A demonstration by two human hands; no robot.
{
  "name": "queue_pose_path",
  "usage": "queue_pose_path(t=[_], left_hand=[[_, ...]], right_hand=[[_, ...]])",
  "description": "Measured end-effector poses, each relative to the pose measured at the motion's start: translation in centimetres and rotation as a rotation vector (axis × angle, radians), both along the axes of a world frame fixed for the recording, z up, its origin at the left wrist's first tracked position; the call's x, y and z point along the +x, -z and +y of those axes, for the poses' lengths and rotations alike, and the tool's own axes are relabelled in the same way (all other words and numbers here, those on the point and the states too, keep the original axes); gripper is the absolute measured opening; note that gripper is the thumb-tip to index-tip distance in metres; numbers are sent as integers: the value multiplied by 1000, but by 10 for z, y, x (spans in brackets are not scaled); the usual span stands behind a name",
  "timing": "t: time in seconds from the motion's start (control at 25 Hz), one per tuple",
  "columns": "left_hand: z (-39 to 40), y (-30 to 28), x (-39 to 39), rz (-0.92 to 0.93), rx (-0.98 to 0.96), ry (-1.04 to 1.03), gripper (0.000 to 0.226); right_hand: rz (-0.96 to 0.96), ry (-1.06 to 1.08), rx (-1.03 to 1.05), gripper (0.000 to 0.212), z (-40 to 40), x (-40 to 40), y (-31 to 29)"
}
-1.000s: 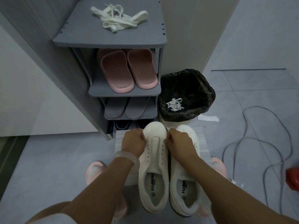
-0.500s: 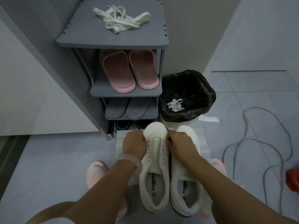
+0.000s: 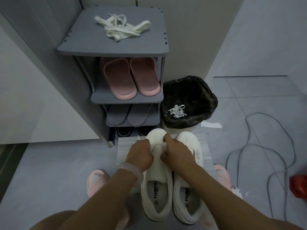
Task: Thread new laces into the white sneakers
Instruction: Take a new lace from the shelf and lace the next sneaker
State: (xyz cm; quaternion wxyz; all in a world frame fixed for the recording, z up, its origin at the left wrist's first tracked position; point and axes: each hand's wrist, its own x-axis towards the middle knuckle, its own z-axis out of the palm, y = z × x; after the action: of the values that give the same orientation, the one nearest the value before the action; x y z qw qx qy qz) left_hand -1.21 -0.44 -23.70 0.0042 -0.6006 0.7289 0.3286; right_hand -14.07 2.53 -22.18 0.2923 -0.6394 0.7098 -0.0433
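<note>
sneakers: white pair (image 3: 187, 193), laceless, side by side on floor mat
laces: white tangle (image 3: 121, 28) atop shoe rack

red object (image 3: 299, 186) cut off, sneaker eyelets hidden

There are two white sneakers: one on the left (image 3: 156, 165) and one on the right (image 3: 189, 188). They sit side by side on one white mat (image 3: 206, 153).

There are two hands: a left hand (image 3: 139, 154) and a right hand (image 3: 177, 152). One bracelet (image 3: 131, 169) is on the left wrist.

There is one gray rack (image 3: 116, 44). One pile of white laces (image 3: 122, 28) lies on top of it. In the rack are two pink slippers (image 3: 128, 77), two gray slippers (image 3: 127, 114) and two dark shoes (image 3: 131, 131).

There is one bin (image 3: 189, 102) with a black bag. One small bunch of laces (image 3: 177, 111) is inside it.

Two pink shoes are on the floor: one on the left (image 3: 97, 181) and one on the right (image 3: 221, 177). There is one gray cord (image 3: 264, 151) and one red thing (image 3: 299, 185).
</note>
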Motion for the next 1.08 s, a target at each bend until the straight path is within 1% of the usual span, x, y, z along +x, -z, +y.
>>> queue_pose_path(t=[0.08,0.12,0.2,0.24,0.28,0.36,0.48,0.6,0.72,0.8,0.96,1.04,1.08], left_hand=[[-5,-2,17,151,103,-34,24],[-6,-3,23,198,121,-29,24],[-3,-4,25,234,89,12,26],[-1,-3,22,218,48,54,28],[2,-2,18,167,-15,109,31],[8,-1,7,-10,-134,201,36],[13,-6,-9,-242,-213,267,31],[8,-5,-16,-355,-242,308,32],[10,-10,-17,-387,-217,333,34],[15,-13,-13,-317,-209,338,34],[13,-14,5,40,-82,89,31],[14,-12,9,139,-35,47,24],[16,-11,10,161,-20,47,20]], right_hand=[[-23,-39,22,36,-1,-8,-4],[5,-79,21,34,0,-9,-5],[107,-150,5,31,1,-6,-9],[166,-171,1,31,2,-3,-10],[220,-186,0,32,2,1,-11],[294,-209,0,34,1,8,-12],[340,-194,25,34,-1,17,-11],[334,-178,34,31,-5,21,-9],[349,-207,58,31,-4,19,-9],[391,-245,61,32,5,25,-9],[481,-236,86,34,11,36,0],[446,-131,-101,39,6,40,4],[423,-134,-99,43,5,40,4]])
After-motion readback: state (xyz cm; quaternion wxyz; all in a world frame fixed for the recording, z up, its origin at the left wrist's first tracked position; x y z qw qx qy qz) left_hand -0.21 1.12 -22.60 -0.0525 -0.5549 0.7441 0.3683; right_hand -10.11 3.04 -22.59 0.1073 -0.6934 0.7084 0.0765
